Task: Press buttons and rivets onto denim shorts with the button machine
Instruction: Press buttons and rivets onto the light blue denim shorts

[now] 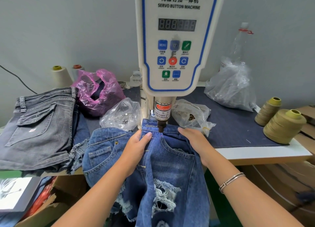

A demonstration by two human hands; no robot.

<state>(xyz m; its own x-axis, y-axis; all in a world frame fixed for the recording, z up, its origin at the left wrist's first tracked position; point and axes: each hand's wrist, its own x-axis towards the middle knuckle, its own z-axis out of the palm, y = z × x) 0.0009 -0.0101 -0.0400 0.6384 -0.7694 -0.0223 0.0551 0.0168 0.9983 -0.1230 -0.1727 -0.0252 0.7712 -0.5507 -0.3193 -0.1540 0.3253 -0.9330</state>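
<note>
Grey shorts (39, 126): lay stacked at the bench's (265, 152) left end, apart from the work.
Left hand (136, 146): pinched the blue shorts (162, 167) just left of the punch (161, 127), thumb on top.
Blue shorts: waistband lay under the punch; one rivet (116, 142) showed at the left pocket.
Progress: judged partway; fly studs looked unset.
Machine (175, 39): read "SERVO BUTTON MACHINE", "MENU", "WARNING", "TAKE CARE OF YOUR FINGER".
Right hand (196, 141): lay flat, fingers straight, pressing the denim.
</note>
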